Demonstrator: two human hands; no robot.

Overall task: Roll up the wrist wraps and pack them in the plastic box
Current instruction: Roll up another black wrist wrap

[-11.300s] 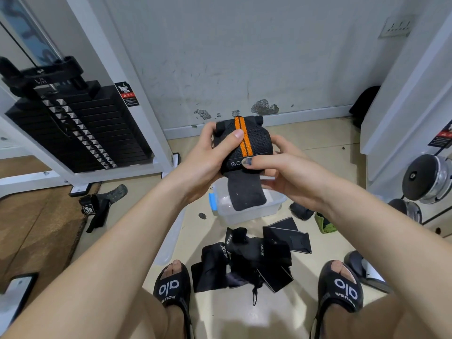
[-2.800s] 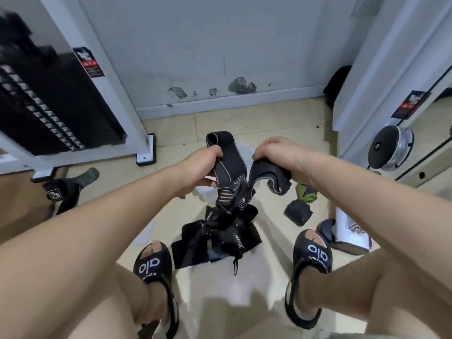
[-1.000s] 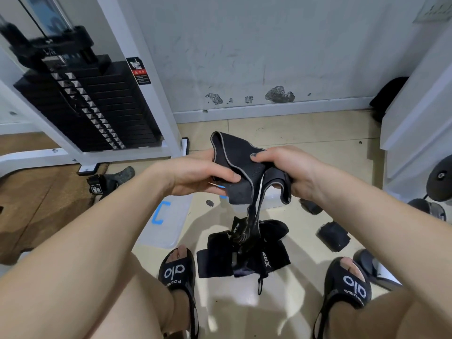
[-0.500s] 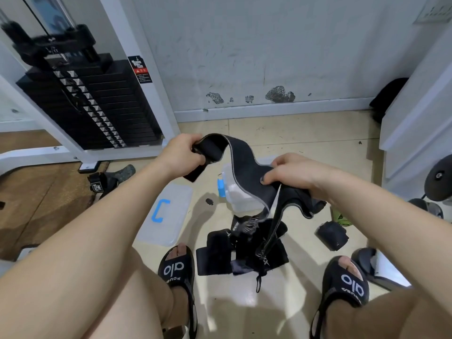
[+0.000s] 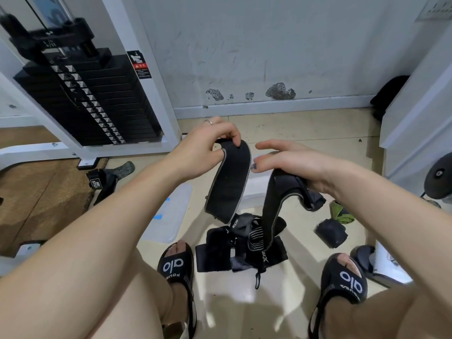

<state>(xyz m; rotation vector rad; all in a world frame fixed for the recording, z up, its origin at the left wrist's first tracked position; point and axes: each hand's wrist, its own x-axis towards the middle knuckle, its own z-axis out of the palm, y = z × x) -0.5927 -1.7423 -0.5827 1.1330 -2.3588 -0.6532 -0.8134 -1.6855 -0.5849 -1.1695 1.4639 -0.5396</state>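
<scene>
Two hands met at frame centre on one black wrist wrap (image 5: 228,182). Left hand (image 5: 205,152) pinched its upper end between thumb and curled fingertips; the wide grey-edged panel hung below those fingers. Right hand (image 5: 296,162) gripped the wrap's narrower part under its palm, index finger extended, strap trailing down onto the pile of wraps (image 5: 242,245) at lower centre. Plastic box (image 5: 254,189) sat behind the hanging wrap, mostly hidden.

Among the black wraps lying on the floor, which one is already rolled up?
The black rolled wrap beside the right foot, near the green item; the black wraps between the feet lie loose and tangled.
</scene>
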